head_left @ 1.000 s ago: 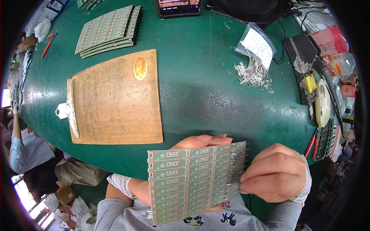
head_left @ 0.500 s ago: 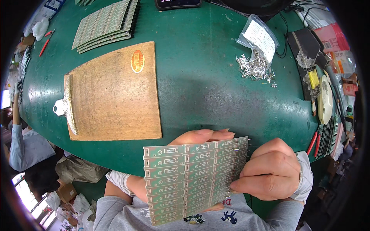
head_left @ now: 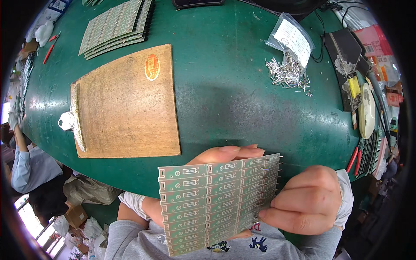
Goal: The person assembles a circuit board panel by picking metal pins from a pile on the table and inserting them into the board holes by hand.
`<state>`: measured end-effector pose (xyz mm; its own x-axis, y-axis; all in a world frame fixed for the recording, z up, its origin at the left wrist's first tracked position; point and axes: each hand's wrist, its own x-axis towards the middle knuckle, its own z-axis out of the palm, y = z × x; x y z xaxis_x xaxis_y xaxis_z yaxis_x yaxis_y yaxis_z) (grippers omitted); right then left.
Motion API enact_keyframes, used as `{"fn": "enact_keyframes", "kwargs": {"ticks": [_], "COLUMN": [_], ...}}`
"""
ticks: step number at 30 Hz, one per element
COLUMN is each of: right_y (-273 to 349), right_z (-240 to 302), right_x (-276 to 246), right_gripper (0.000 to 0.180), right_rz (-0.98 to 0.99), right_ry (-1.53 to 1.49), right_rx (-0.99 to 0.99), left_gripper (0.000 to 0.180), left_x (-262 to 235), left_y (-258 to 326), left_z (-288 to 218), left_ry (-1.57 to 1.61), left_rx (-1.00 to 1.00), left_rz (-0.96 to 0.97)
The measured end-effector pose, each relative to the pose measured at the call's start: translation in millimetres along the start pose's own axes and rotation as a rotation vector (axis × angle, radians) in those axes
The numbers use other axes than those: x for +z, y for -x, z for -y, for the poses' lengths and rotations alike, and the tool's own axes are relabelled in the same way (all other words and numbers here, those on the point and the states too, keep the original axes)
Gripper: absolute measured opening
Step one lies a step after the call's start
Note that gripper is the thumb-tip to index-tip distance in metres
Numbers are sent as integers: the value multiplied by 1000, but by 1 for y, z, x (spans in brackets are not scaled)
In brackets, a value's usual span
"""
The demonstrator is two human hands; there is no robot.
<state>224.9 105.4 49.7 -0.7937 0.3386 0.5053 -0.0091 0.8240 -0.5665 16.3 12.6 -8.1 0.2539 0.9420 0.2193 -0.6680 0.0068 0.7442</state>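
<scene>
A green circuit board panel [head_left: 199, 203], scored into several narrow strips, is tilted up in front of my chest. My left hand [head_left: 227, 154] grips it from behind, its fingertips showing over the top edge and the rest mostly covered by the panel. Thin metal pins [head_left: 266, 169] stick out along the panel's right edge. At the lower part of that edge is my right hand [head_left: 305, 201], curled with thumb and forefinger pinched at the board. What lies between those fingertips is too small to make out.
A wooden clipboard [head_left: 130, 104] lies left on the green table [head_left: 216, 104], with stacked circuit panels [head_left: 112, 28] behind it. Loose metal pins [head_left: 284, 73] spill from a plastic bag [head_left: 292, 39] at the back right. Red-handled tools [head_left: 353, 160] lie at the right edge. Another person's sleeve [head_left: 24, 167] shows far left.
My right hand has shifted slightly down, its fingertips staying at the panel's right edge. The panel's left side has moved a little to the left; my left hand keeps its hold.
</scene>
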Motion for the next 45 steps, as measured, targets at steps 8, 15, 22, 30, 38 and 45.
{"fn": "enact_keyframes", "kwargs": {"ticks": [8,15,22,30,38,45], "right_y": [-6,17,5,5,16,-1], "right_z": [9,5,1,1,-5,-19], "right_x": [0,-1,-13,-5,-33,-62], "right_gripper": [20,26,72,69,87,81], "right_rz": [51,57,88,111,201,333], "right_ry": [178,356,98,-108,-105,-41], "right_rx": [-37,-244,90,310,336,339], "left_gripper": [92,95,97,96,113,108], "left_x": [14,7,2,6,3,3], "left_y": [3,0,0,-4,-3,-5], "left_z": [-4,1,7,19,1,-1], "left_ry": [136,-12,-96,-126,-287,-257], "left_rx": [-31,31,62,120,196,179], "left_rz": [-115,-92,-78,-94,-67,-9]}}
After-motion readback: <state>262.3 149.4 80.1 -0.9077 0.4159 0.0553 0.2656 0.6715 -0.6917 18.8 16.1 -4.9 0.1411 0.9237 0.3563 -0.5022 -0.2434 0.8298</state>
